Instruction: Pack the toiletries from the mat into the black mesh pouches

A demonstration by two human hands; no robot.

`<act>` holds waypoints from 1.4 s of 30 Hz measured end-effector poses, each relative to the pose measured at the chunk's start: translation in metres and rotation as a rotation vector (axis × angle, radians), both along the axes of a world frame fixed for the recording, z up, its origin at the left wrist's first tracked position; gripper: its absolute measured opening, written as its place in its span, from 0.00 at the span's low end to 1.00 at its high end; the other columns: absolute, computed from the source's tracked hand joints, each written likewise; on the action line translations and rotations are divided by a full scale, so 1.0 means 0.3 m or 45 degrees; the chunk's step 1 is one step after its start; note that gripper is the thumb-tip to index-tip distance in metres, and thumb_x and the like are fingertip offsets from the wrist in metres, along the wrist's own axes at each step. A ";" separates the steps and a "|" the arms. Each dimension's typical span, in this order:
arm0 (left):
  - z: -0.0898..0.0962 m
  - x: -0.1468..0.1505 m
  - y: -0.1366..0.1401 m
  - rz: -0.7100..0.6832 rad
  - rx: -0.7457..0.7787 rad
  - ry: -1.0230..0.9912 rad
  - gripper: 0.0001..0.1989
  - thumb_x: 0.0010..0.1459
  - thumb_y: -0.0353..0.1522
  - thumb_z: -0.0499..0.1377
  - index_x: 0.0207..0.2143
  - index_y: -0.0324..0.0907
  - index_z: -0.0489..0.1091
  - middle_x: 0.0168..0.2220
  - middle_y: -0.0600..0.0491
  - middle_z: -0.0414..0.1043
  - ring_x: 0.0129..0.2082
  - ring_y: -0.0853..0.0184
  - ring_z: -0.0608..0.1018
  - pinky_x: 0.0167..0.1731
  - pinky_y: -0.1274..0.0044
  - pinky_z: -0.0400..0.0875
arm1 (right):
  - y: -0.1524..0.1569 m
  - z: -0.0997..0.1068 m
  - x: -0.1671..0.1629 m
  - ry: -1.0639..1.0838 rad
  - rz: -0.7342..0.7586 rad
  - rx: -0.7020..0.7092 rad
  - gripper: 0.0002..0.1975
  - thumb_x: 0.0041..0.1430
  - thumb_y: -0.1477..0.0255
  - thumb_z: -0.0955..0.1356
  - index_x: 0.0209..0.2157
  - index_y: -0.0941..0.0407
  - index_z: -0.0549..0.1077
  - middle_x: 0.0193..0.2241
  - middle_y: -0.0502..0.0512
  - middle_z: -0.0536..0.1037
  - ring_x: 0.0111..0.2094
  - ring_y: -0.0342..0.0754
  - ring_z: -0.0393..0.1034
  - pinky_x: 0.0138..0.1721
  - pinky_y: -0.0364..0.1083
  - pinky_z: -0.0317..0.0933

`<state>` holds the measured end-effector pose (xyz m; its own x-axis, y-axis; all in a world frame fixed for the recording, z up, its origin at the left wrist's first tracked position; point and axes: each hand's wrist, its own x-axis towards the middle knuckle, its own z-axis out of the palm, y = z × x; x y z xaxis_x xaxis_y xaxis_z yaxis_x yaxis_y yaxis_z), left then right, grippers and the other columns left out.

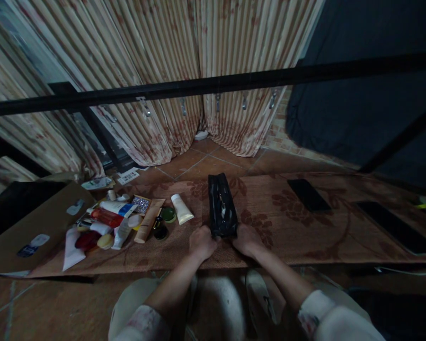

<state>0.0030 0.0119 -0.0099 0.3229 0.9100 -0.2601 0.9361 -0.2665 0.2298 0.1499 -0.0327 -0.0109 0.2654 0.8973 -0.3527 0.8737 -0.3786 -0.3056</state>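
A black zippered pouch (221, 206) stands lengthwise on the brown patterned cloth (270, 237) in front of me, its zip running along the top. My left hand (203, 242) grips the near left corner of the pouch with curled fingers. On the opposite near corner, my right hand (249, 240) is closed on it too. The fingertips of both hands are partly hidden. Just left of the pouch lies a white and gold tube (181, 209). Beyond that sit a round green-lidded jar (168, 214) and a small dark bottle (160, 229).
A pile of cosmetics with a red bottle (107, 217) and a pink tube (73, 248) lies at left, beside a cardboard box (35, 227). Two dark flat panels, a smaller one (308, 194) and a larger one (397, 226), lie at right. A black bar (213, 86) crosses before the curtains.
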 end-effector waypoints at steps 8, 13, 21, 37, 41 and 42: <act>0.008 -0.006 0.003 -0.020 -0.007 -0.004 0.15 0.53 0.41 0.56 0.35 0.41 0.73 0.39 0.48 0.76 0.43 0.63 0.76 0.40 0.78 0.68 | -0.007 0.025 0.002 0.005 0.029 -0.009 0.14 0.48 0.74 0.66 0.38 0.60 0.75 0.39 0.64 0.77 0.43 0.53 0.72 0.37 0.42 0.61; 0.008 -0.010 0.001 -0.051 0.009 0.010 0.15 0.53 0.41 0.56 0.35 0.41 0.73 0.38 0.47 0.76 0.42 0.62 0.76 0.39 0.78 0.68 | -0.015 0.033 0.010 0.018 0.077 0.018 0.14 0.50 0.69 0.66 0.39 0.59 0.75 0.40 0.64 0.77 0.44 0.53 0.71 0.38 0.43 0.61; 0.007 -0.007 -0.012 -0.093 0.088 0.026 0.20 0.55 0.45 0.51 0.35 0.40 0.73 0.37 0.46 0.76 0.40 0.61 0.76 0.38 0.75 0.68 | -0.013 0.026 0.000 -0.006 0.078 0.059 0.16 0.54 0.64 0.64 0.38 0.59 0.75 0.39 0.63 0.77 0.44 0.53 0.71 0.40 0.44 0.61; 0.009 0.033 -0.019 0.167 0.080 0.044 0.19 0.53 0.43 0.53 0.39 0.39 0.72 0.39 0.44 0.75 0.42 0.59 0.76 0.40 0.74 0.69 | 0.005 0.026 -0.014 -0.001 -0.072 0.016 0.16 0.47 0.69 0.66 0.40 0.57 0.75 0.39 0.62 0.78 0.42 0.53 0.72 0.37 0.43 0.62; 0.012 0.034 -0.016 0.177 0.066 0.025 0.18 0.52 0.42 0.53 0.38 0.40 0.72 0.39 0.44 0.75 0.42 0.59 0.76 0.39 0.75 0.69 | 0.009 0.019 -0.013 0.031 -0.067 0.027 0.15 0.47 0.70 0.66 0.39 0.57 0.75 0.38 0.62 0.78 0.42 0.54 0.72 0.36 0.44 0.62; 0.011 0.034 -0.016 0.180 0.065 0.020 0.17 0.52 0.41 0.53 0.38 0.39 0.72 0.38 0.44 0.75 0.41 0.59 0.76 0.39 0.74 0.69 | 0.009 0.019 -0.013 0.039 -0.063 0.031 0.15 0.47 0.71 0.65 0.38 0.57 0.76 0.38 0.62 0.78 0.41 0.54 0.73 0.35 0.43 0.62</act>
